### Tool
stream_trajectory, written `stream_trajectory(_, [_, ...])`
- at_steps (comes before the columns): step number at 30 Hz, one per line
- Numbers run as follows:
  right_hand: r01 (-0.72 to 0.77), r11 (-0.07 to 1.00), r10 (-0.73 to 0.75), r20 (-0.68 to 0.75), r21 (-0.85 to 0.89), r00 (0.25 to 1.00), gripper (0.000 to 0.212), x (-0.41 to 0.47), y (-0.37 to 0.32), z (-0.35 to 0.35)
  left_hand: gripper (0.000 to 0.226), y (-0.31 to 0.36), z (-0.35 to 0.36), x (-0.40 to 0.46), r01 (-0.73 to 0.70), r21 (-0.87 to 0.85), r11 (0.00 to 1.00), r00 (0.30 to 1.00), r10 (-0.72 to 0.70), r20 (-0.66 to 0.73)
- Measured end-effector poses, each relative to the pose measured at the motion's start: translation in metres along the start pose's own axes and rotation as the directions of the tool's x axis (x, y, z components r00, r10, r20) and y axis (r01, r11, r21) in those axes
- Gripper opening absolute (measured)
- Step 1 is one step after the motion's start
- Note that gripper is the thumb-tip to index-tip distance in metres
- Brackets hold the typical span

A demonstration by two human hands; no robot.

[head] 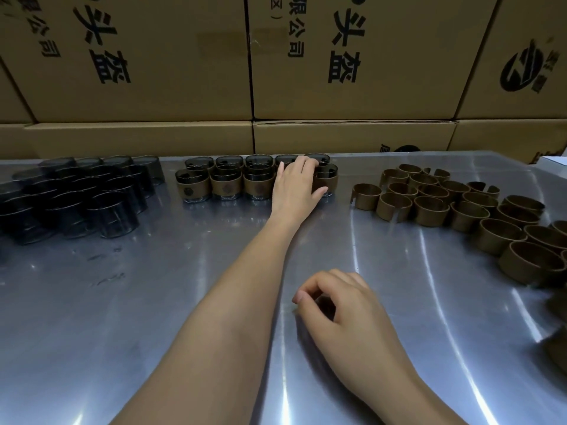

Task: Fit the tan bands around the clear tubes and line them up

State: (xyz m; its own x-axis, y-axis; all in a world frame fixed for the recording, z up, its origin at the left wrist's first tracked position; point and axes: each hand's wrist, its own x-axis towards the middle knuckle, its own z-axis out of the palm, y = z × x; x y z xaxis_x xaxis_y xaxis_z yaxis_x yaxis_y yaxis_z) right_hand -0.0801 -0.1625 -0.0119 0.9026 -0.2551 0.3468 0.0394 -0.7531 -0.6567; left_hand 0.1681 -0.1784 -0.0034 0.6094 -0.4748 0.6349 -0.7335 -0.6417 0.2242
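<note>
Bare dark-tinted clear tubes (113, 213) stand grouped at the far left of the steel table (184, 302). Two rows of tubes wearing tan bands (225, 187) line up at the far centre. My left hand (296, 185) reaches out over the front row and grips a banded tube there, which it almost fully hides; its thumb points toward the last banded tube (326, 176) on the right. Loose tan bands (429, 210) lie in a cluster at the right. My right hand (340, 305) hovers low near the table's front, fingers loosely curled, holding nothing.
Stacked cardboard boxes (352, 72) with black print form a wall right behind the table's far edge. More tan bands (534, 262) crowd the right edge. A white object (552, 162) shows at the far right corner.
</note>
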Motion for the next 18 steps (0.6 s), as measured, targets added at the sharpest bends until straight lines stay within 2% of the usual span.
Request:
stream_trajectory(5, [0.009,1.0,-0.009,-0.001,0.025,1.0,0.017,0.001,0.003,0.0,0.048,0.01,-0.021,-0.029,0.02,-0.03,0.999,1.0,-0.02,0.006])
stream_trajectory(10, [0.012,0.999,-0.011,-0.006,0.029,1.0,0.016,0.003,0.005,0.001,0.042,0.026,-0.058,-0.082,0.012,-0.062,0.998,0.997,-0.008,0.071])
stream_trajectory(15, [-0.001,0.999,0.002,-0.017,0.055,1.0,0.017,0.006,0.005,0.002,0.031,0.037,-0.103,-0.143,0.038,-0.016,0.999,0.986,-0.035,0.165])
stream_trajectory(18, [-0.036,0.997,0.037,-0.003,0.062,0.999,0.015,0.005,0.006,0.002,0.027,0.028,-0.136,-0.185,0.071,0.024,0.997,0.984,-0.074,0.164])
